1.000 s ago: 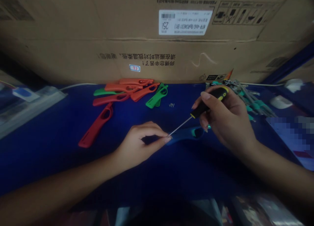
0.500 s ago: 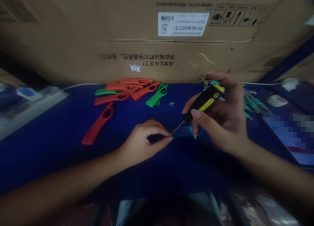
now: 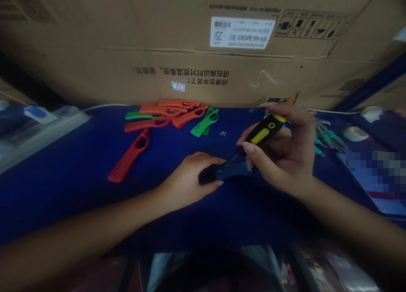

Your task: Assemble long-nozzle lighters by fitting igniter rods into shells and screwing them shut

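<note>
My left hand (image 3: 187,178) is closed around one end of a dark blue plastic casing (image 3: 234,170), thumb and forefinger on its two edges. Part of the casing blends into the blue table. My right hand (image 3: 290,152) grips a screwdriver (image 3: 263,132) with a black and yellow handle. Its thin shaft slants down to the left, and the tip reaches the casing close to my left forefinger. Whether it sits on a screw is too small to tell. A few tiny silvery pieces, like screws (image 3: 223,133), lie beyond my hands.
Orange casings (image 3: 163,110), a red casing (image 3: 128,159) and green casings (image 3: 204,122) lie at the back left. Teal-and-clear parts (image 3: 328,137) are at right, near a tablet-like panel (image 3: 377,186). A cardboard sheet (image 3: 104,68) stands behind the table (image 3: 177,228).
My left thumb and forefinger have spread apart, so more of the dark blue casing shows. The screwdriver has shifted slightly down and left, its tip now over the casing.
</note>
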{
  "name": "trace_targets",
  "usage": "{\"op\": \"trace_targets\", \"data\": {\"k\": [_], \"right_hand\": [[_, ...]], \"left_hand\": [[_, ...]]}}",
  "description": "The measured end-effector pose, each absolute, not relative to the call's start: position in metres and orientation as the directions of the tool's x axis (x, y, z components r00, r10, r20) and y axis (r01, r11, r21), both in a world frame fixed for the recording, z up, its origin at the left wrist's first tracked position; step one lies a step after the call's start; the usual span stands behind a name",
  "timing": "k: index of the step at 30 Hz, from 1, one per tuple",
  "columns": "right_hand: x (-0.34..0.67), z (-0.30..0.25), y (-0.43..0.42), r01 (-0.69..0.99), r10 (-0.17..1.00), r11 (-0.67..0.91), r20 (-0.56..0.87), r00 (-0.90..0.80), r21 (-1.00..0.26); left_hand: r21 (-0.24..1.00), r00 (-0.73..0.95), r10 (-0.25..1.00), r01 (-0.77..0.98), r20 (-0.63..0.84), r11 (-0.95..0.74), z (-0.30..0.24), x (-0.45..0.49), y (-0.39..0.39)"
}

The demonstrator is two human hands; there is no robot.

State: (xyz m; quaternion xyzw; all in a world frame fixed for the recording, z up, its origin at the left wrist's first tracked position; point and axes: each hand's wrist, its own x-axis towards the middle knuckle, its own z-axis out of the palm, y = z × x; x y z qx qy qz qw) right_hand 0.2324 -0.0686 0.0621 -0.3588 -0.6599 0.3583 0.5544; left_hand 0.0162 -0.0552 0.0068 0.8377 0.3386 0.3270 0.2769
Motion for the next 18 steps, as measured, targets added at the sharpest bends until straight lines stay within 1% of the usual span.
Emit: {"op": "trace_targets", "data": {"k": [5, 8, 18], "right_hand": [[0.2319, 0.0578, -0.0688, 0.115, 0.818, 0.566, 0.539, -0.201, -0.816], [0.229, 0.0557, -0.0692, 0.11, 0.79, 0.606, 0.579, -0.2, -0.788], [0.2289, 0.0518, -0.0665, 0.097, 0.772, 0.626, 0.598, -0.215, -0.774]], "left_hand": [[0.686, 0.567, 0.743, 0.382, 0.356, -0.62, 0.007, 0.0154, -0.0548], [0.682, 0.573, 0.739, 0.382, 0.355, -0.624, 0.0066, 0.0151, -0.0545], [0.67, 0.582, 0.72, 0.366, 0.377, -0.646, 0.0077, 0.0156, -0.0543]]}}
